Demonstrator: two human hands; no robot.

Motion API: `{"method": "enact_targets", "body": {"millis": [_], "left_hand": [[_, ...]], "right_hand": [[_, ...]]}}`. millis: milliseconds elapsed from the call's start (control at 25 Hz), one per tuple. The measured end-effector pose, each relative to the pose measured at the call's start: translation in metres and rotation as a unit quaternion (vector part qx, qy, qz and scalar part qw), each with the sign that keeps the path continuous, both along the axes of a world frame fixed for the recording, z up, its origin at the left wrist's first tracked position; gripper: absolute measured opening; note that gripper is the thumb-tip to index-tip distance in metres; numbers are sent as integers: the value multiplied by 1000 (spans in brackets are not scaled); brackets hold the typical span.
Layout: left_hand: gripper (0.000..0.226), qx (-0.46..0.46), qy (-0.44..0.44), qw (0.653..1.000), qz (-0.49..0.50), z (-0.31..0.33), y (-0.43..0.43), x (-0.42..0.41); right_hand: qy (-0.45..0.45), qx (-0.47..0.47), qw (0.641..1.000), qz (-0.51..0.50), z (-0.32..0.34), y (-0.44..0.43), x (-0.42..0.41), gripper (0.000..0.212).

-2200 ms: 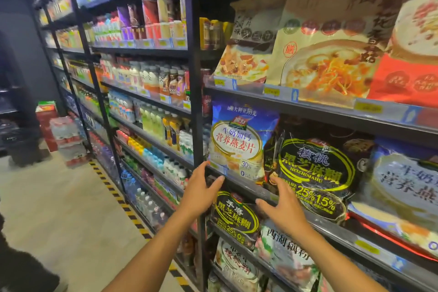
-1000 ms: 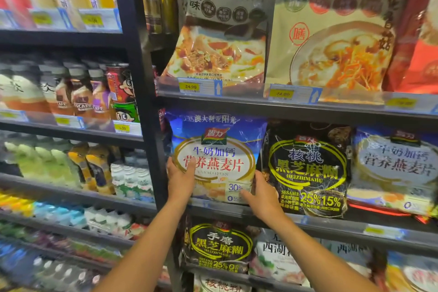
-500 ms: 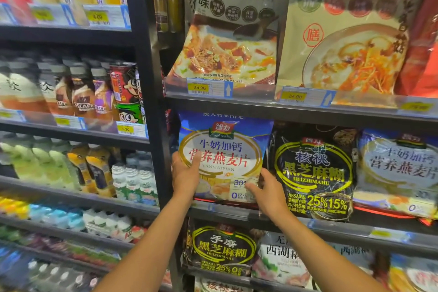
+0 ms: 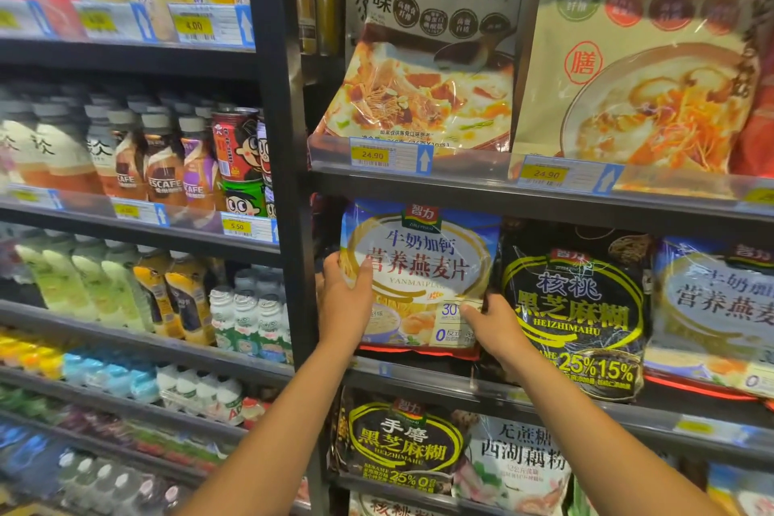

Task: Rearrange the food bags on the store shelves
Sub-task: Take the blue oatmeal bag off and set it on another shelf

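both hands on the blue oat bag

both bare forearms reach up and forward from the bottom of the view, side by side, to the middle shelf (image 4: pixel 544 207). the left hand (image 4: pixel 343 306) lies flat against the left edge of the blue oat bag (image 4: pixel 419 276), thumb across the front of the pack, the other fingers wrapped round the side and hidden behind it. the right hand (image 4: pixel 498 327) takes the bag's lower right corner, its fingers (image 4: pixel 471 316) pressed on the front while the thumb side is tucked between this bag and its neighbour. so both hands are closed on the same pack.

the bag stands upright at the left end of that shelf, against the black upright post (image 4: pixel 289 222), its lower edge raised a little above a red-edged pack under it. it touches the black sesame bag (image 4: pixel 574 314) to its right.

the blue bag reads 智力, 牛奶加钙, 营养燕麦片 and "yanmaipian", with "30" and "0" partly covered by the right hand. the black bag reads 核桃 黑芝麻糊, "heizhimahu", "25%" and "15%". further right a second blue oat bag (image 4: pixel 720 306) shows the same oat lettering, blurred. below, a black bag (image 4: pixel 402 444) reads 手磨 黑芝麻糊 beside a white bag (image 4: pixel 519 461) reading 西湖藕粉.

price tags (image 4: pixel 389 157) on the shelf above read 24.90. in the left bay, tags show 4.00 and 5.50, and coffee bottles (image 4: pixel 163 163) show "escafe".
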State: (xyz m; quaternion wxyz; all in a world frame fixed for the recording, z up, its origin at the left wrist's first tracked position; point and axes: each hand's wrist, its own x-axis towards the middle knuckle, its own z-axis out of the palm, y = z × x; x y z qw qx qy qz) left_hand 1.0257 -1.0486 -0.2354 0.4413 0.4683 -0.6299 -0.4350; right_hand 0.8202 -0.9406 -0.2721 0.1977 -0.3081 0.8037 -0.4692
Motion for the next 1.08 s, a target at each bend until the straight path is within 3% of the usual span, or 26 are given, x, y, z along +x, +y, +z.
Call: {"method": "enact_targets", "body": {"millis": [240, 480, 680, 840, 1000, 1080], "left_hand": [[51, -43, -83, 996, -16, 2, 16, 2], [39, -42, -8, 997, -58, -1, 27, 20], [31, -42, 23, 997, -60, 11, 32, 35], [40, -86, -14, 994, -69, 17, 47, 42], [57, -64, 15, 994, -92, 19, 47, 45], [46, -49, 29, 993, -105, 14, 43, 47]], "right_hand": [[-75, -22, 997, -17, 2, -6, -8, 25], [-113, -16, 993, -27, 3, -7, -14, 38], [-126, -29, 990, -49, 24, -3, 2, 26], [-141, -39, 987, -66, 31, -1, 8, 31], [-142, -34, 987, -67, 34, 2, 15, 29], [-139, -27, 988, -57, 32, 7, 21, 19]]}}
